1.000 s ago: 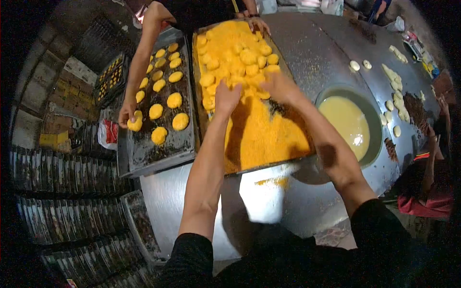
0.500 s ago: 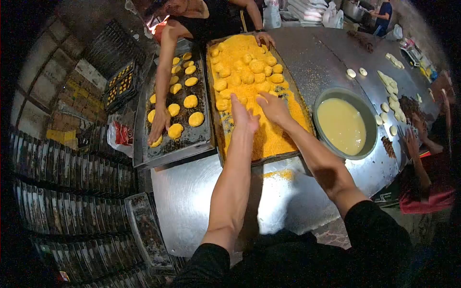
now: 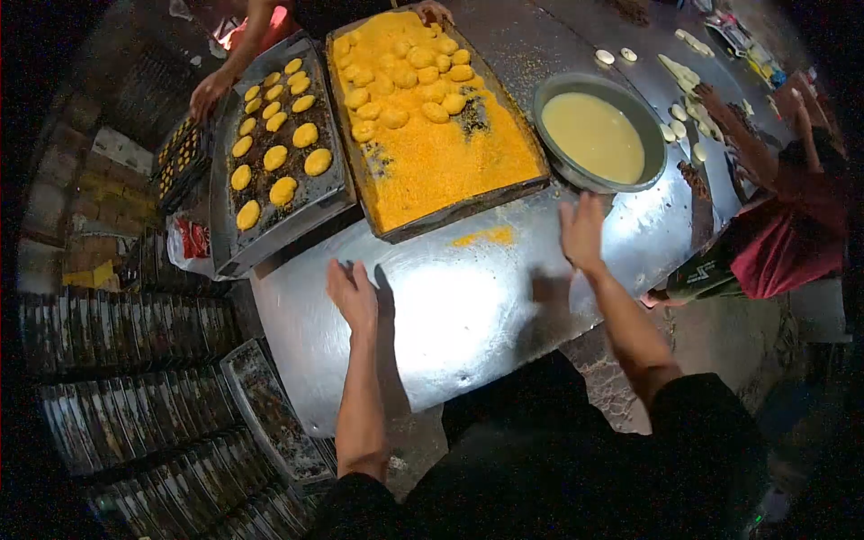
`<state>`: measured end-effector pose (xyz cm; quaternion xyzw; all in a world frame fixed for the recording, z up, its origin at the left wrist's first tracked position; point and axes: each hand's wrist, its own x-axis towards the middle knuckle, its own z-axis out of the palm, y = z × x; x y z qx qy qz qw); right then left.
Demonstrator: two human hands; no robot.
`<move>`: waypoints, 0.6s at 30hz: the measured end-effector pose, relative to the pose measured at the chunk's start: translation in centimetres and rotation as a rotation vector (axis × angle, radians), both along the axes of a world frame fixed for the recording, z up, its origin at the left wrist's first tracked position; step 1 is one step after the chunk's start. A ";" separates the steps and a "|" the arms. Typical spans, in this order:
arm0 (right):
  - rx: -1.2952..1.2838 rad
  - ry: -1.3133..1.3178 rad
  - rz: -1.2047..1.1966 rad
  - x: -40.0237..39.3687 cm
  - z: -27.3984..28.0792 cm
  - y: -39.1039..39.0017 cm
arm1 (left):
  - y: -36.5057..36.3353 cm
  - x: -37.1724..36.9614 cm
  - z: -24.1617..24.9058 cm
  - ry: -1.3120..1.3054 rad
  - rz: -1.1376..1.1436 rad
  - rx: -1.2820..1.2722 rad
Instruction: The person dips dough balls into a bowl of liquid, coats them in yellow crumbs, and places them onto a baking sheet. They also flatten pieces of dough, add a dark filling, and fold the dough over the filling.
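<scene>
Hands are held empty over a shiny metal table [image 3: 450, 306], fingers together and straight, palms turned inward; nothing is pinched or gripped by either. The left hand [image 3: 353, 292] is raised above the table's near left part, and the right hand [image 3: 582, 232] is lifted near a bowl [image 3: 657, 148] of pale yellow batter, which is set just beyond it. Between and beyond the two hands, a tray [image 3: 387, 216] of orange crumbs is laid on the table, with crumb-coated patties [image 3: 405, 85] heaped at its far end and a small spill of crumbs [image 3: 483, 237] left on the table just in front of it. To the far left of the left hand, a darker tray [image 3: 297, 216] is lined with rows of coated patties. A second person's hand [image 3: 209, 93] is seen at that tray's far corner. Beyond the right hand, past the bowl, pale uncoated dough pieces [image 3: 684, 70] are scattered on the table, where a person in a red garment [image 3: 792, 247] is seated.
</scene>
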<state>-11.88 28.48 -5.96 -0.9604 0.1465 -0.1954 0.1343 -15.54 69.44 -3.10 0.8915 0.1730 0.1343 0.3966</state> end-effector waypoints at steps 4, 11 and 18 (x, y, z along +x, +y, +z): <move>-0.115 0.161 0.088 1.2 -1.1 11.2 | -2.2 -0.4 -4.1 0.175 0.033 0.428; -0.006 0.212 0.831 -3.5 0.2 16.3 | -8.6 -0.1 -2.8 0.139 -0.287 0.396; 0.486 0.164 0.847 -4.3 0.7 1.6 | -14.7 -0.8 -2.1 0.155 -0.348 0.447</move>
